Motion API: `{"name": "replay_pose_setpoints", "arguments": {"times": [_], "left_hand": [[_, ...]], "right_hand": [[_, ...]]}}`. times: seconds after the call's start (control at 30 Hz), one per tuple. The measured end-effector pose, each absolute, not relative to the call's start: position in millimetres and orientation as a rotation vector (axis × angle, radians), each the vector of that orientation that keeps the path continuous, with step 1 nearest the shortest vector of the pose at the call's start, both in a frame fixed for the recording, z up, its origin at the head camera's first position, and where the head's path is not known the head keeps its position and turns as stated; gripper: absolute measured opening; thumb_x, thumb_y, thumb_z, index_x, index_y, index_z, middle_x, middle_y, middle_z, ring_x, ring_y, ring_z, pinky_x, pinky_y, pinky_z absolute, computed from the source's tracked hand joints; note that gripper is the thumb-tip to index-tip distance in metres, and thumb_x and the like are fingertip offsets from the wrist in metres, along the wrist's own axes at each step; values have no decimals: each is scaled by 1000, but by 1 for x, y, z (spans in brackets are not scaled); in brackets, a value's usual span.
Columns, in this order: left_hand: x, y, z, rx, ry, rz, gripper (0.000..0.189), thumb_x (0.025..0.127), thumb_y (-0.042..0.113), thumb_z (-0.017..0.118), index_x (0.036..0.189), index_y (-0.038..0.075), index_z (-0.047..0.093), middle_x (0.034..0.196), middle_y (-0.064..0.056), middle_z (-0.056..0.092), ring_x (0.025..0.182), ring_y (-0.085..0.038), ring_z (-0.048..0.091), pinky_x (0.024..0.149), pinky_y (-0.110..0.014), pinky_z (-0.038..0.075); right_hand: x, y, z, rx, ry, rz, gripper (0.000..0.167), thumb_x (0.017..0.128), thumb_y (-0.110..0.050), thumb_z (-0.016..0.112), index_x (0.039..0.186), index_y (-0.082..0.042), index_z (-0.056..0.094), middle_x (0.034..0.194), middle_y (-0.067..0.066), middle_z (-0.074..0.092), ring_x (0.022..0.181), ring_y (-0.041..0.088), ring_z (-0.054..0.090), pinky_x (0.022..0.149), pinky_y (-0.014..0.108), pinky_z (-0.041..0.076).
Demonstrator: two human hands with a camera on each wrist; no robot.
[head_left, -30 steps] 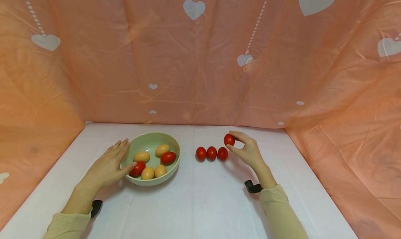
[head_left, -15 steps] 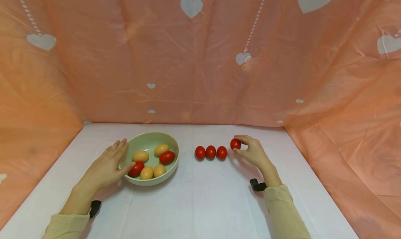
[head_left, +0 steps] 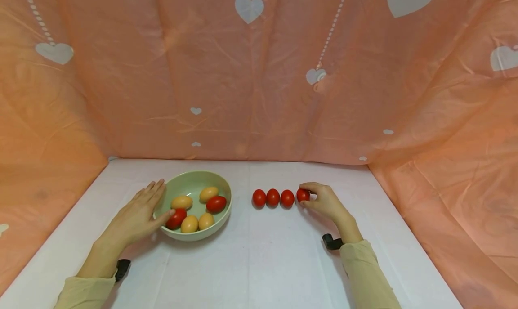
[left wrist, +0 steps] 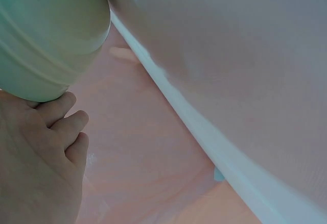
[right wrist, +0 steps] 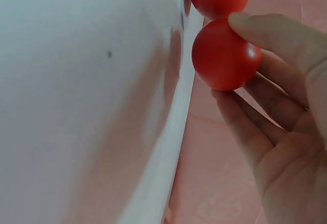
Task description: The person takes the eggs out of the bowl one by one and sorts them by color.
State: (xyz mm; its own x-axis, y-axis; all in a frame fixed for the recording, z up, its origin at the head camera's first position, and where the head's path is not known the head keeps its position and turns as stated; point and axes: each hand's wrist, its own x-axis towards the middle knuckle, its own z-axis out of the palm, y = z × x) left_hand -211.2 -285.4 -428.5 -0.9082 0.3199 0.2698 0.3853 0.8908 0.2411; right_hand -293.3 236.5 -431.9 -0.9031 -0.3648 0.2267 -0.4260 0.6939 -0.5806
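Note:
My left hand (head_left: 131, 217) lies along the left side of a pale green bowl (head_left: 196, 236), fingers fairly straight against its outer wall and thumb reaching over the rim. Inside the bowl are red and yellow cherry tomatoes, such as a yellow one (head_left: 208, 194) and a red one (head_left: 216, 204). With thumb and fingertips, my right hand (head_left: 325, 203) pinches a red cherry tomato (right wrist: 225, 55) at the right end of a row on the white table. Its neighbour in the row (head_left: 287, 199) stands just left of it; the right wrist view shows the two almost touching.
Two more red cherry tomatoes, one at the row's left end (head_left: 259, 198) and one beside it (head_left: 273, 198), stand right of the bowl. A white cloth (head_left: 243, 273) covers the table. Behind it and on both sides hangs an orange curtain (head_left: 226, 75) with hearts.
My right hand has brought its red cherry tomato down and slightly right, into line with the three in the row. My left hand and the bowl have stayed in place.

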Motion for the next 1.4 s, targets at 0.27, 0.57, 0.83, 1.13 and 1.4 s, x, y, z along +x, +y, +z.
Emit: {"name": "replay_pose_setpoints", "arguments": {"times": [0.27,0.57,0.83,1.13,1.4], "left_hand": [[-211,-285,-429,-537,-2832,-429,87,99,47,65,154,-13,36,162,-30,34,148,-52,32,120,-65,29],[-210,-284,-428,-531,-2831,-424,86,99,46,65,154,-13,37,162,-30,35,148,-52,33,119,-65,30],[-210,-284,-428,-528,-2836,-421,86,99,47,64,154,-13,36,162,-30,35,148,-52,33,119,-65,30],[-210,-284,-427,-529,-2834,-426,86,99,47,64,155,-13,36,162,-30,34,148,-52,32,120,-65,30],[-209,-284,-426,-528,-2839,-434,86,99,47,65,155,-12,36,163,-30,34,148,-52,32,121,-64,29]], "right_hand": [[-292,233,-433,671,-2857,956,48,86,-3,81,131,5,68,132,22,68,121,43,64,108,58,51],[-289,231,-433,682,-2862,942,49,84,-1,81,131,4,69,133,21,68,120,44,65,107,58,51],[-291,230,-434,676,-2863,937,49,83,0,82,130,2,70,133,20,68,118,43,65,105,57,53],[-292,231,-434,658,-2868,948,50,83,-2,83,131,0,70,133,19,69,118,42,65,104,57,54],[-291,231,-432,651,-2859,974,52,83,-4,83,133,0,68,135,19,67,121,46,63,105,59,52]]}}
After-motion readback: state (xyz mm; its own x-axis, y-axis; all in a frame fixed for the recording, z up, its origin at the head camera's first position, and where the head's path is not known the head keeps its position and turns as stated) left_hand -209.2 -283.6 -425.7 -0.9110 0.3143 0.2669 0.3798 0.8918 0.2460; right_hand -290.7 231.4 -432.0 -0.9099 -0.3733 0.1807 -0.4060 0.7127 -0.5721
